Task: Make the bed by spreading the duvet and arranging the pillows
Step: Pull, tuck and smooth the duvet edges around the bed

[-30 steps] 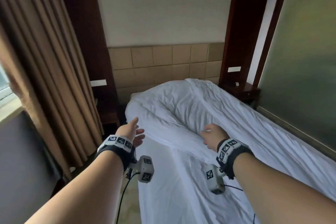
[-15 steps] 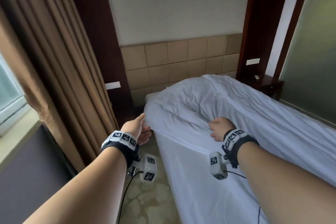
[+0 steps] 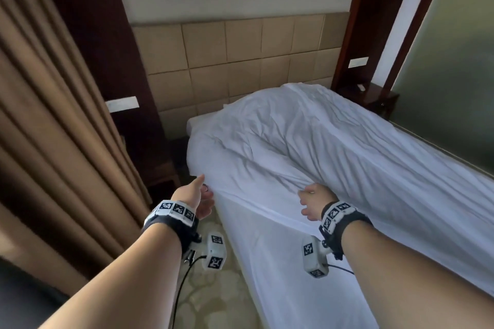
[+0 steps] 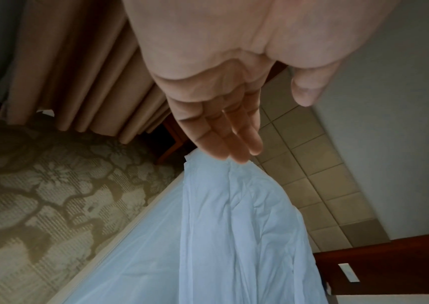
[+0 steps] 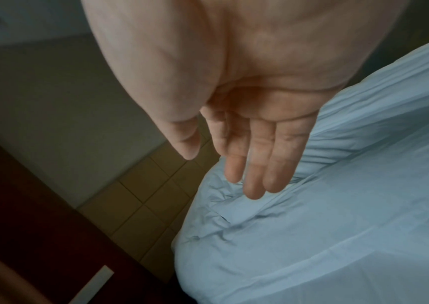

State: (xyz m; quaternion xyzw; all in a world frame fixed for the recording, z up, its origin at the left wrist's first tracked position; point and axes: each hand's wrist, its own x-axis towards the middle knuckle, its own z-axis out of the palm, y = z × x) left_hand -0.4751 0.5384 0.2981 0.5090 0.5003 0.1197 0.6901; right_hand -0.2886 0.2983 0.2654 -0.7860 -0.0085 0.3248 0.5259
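Note:
A white duvet (image 3: 307, 141) lies bunched and wrinkled over the head half of the bed, and no pillow shows. Its near edge runs across the white sheet (image 3: 280, 262). My left hand (image 3: 204, 189) is at the bed's left side with straight fingers, their tips just at the duvet's edge (image 4: 234, 226). In the left wrist view my left hand (image 4: 268, 127) holds nothing. My right hand (image 3: 310, 195) hovers open over the duvet's fold in the middle of the bed. In the right wrist view my right hand (image 5: 221, 174) has its fingers extended just above the creased duvet (image 5: 377, 133).
A brown curtain (image 3: 53, 128) hangs close on the left. Patterned carpet (image 3: 208, 296) fills the narrow gap beside the bed. A padded headboard (image 3: 240, 61) backs the bed, with dark nightstands at left (image 3: 163, 171) and right (image 3: 379, 99). Frosted glass (image 3: 454, 61) lines the right side.
The view has moved closer to the bed's head. My left hand has reached in to the duvet's side edge. My right hand's curled fingers have straightened over the fold.

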